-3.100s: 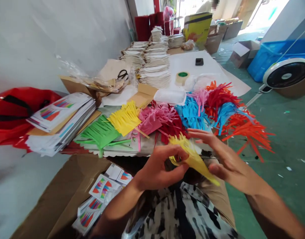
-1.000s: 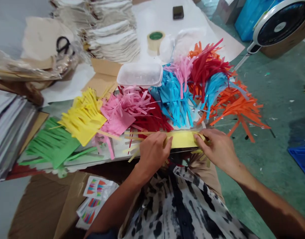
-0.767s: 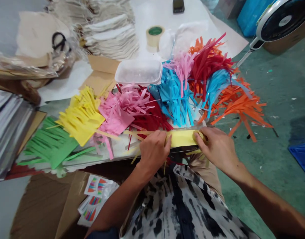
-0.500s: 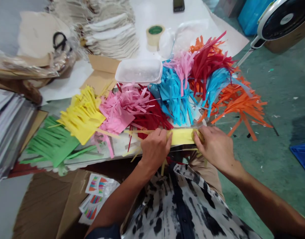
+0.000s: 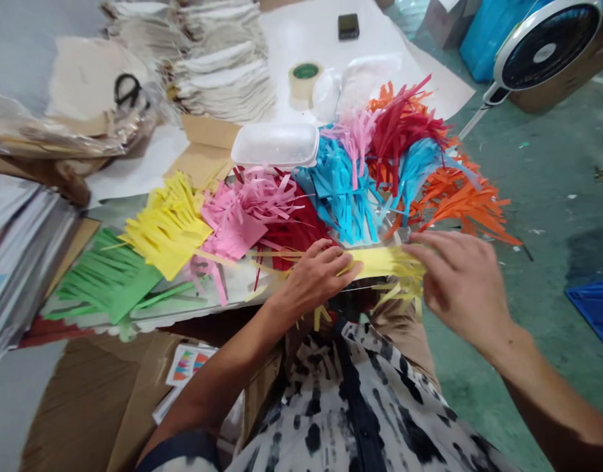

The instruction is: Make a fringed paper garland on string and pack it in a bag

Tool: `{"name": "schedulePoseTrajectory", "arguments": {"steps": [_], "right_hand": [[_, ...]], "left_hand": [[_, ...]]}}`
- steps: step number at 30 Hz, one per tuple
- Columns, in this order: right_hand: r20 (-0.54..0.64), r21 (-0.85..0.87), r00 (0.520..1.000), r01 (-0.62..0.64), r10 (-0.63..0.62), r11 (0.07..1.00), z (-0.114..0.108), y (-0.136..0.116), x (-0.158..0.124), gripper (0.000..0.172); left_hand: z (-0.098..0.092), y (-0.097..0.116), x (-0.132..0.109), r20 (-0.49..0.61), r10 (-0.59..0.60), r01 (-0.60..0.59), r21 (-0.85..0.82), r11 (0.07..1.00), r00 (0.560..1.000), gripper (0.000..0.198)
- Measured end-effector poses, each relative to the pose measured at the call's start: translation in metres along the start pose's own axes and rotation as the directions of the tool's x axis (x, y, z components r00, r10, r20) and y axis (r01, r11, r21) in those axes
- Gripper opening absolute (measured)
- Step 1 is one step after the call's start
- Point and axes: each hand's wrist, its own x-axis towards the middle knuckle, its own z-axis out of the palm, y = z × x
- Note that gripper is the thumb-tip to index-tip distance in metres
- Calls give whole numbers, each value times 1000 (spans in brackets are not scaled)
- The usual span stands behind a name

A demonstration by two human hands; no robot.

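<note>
A yellow paper strip with fringed ends lies along the table's front edge. My left hand bears on its left part, fingers bent over the paper and thumb along it. At the other end, my right hand hovers with its index finger stretched over the loose yellow fringe; it is slightly blurred and its thumb is hidden. Just behind the strip lie red fringed paper and blue fringed paper. Pink fringe, a yellow bundle and a green bundle spread to the left.
Orange fringe overhangs the table's right side near a fan. Behind are a clear plastic container, a tape roll, scissors and stacked whitish fabric. Paper stacks stand at the left.
My right hand has moved right and away from the yellow strip, its fingers straighter, and more fringe hangs loose there. My left hand's fingers have loosened and stretched over the paper.
</note>
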Motion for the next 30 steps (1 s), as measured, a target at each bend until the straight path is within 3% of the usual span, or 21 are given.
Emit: {"name": "schedulePoseTrajectory", "arguments": {"steps": [3,7,11,15,18,20,22,24,27,30], "right_hand": [[15,136,983,179,-183,974,15,-26,-9,45],[12,170,983,177,-182,969,33,-29,-18,38],[4,213,983,179,-184,960,34,-13,-21,38],[-4,244,987,159,-163,957,35,-10,-19,35],[-2,229,988,153,-156,961,38,-12,-15,32],[12,205,987,157,-163,966,39,-13,-13,33],[43,183,985,158,-168,970,38,-12,-10,34],[70,182,984,151,-166,972,37,-11,-8,35],[86,213,982,147,-169,966,35,-8,-4,36],[80,218,980,161,-182,963,36,-5,0,31]], "left_hand": [[-1,0,-5,4,23,-23,-41,999,1000,32],[-8,-2,-20,6,44,-44,-87,995,999,35],[-26,-21,-47,-40,18,-20,-54,998,999,32],[-49,-40,-69,-84,-187,193,69,979,979,23],[-55,-24,-63,-223,-371,398,93,913,902,17],[-47,0,-48,-288,-334,355,20,935,897,16],[-32,25,-28,-235,-194,175,-101,979,952,26],[-14,42,-10,-163,-156,133,-145,981,974,31],[6,48,4,-112,-199,183,-133,974,974,30],[11,42,7,-115,-209,196,-116,974,971,28]]}}
